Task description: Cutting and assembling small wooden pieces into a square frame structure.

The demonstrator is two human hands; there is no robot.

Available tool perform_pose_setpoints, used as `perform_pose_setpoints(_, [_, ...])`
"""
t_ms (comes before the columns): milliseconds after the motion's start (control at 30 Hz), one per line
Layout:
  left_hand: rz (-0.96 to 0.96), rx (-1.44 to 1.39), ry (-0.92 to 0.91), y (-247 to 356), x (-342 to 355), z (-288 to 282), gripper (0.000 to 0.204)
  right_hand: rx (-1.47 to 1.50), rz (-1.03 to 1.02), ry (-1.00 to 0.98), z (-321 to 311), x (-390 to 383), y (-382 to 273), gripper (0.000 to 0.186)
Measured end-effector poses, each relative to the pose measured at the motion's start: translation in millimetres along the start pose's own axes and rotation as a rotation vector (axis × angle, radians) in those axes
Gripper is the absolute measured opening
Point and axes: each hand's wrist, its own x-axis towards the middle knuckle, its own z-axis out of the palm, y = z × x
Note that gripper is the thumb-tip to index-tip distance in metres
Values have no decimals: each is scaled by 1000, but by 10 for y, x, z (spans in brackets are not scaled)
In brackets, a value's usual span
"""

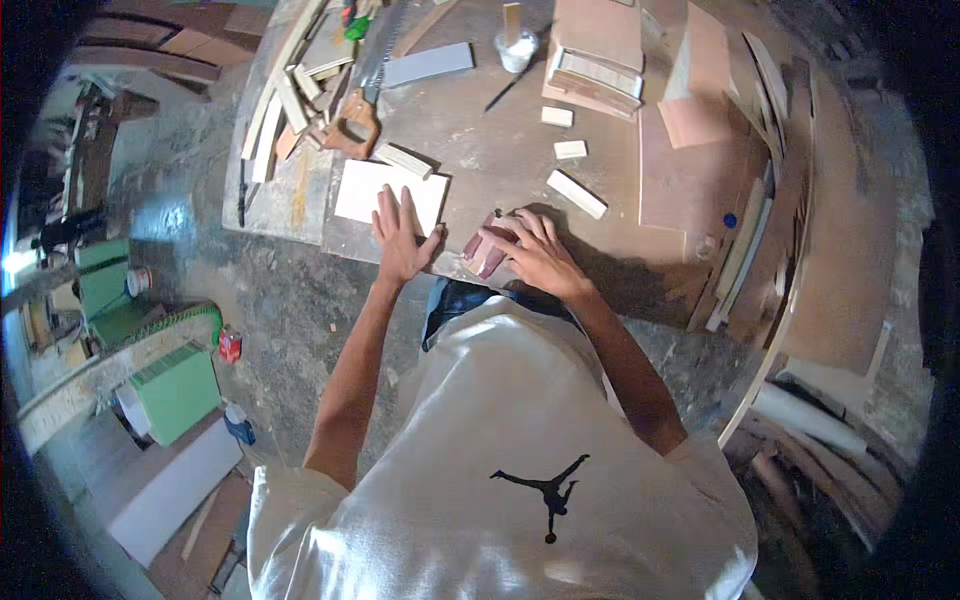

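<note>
My left hand (402, 242) lies with its fingers spread on the near right part of a white rectangular board (365, 193), which rests flat close to the workbench's front edge. Just to the right of it, my right hand (543, 256) has its fingers curled over a small block wrapped in reddish-brown sandpaper (487, 250). The block sits on the bench surface at the edge, apart from the board. A short pale wood strip (405, 161) touches the board's far edge.
A handsaw (354, 126) and wood offcuts (290, 105) lie at the far left. Beyond are a grey flat piece (428, 64) and a plastic cup of white stuff (516, 50). Small pale blocks (577, 194) and plywood panels (682, 180) lie to the right.
</note>
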Motion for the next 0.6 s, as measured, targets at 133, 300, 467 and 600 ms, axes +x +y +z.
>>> perform_pose_setpoints(133, [41,36,-28,9,-34,14,97,-208,-91,-16,19,130,44,64])
perform_pose_setpoints(300, [54,50,-27,26,-42,79,95,-104,-142,-39,99,199,87,64])
perform_pose_setpoints(467, [78,37,-48,-48,-18,21,94,-52,66,-33,21,398,26,73])
perform_pose_setpoints(600, [126,18,-95,-139,-35,-91,93,182,140,234,93,874,-10,63])
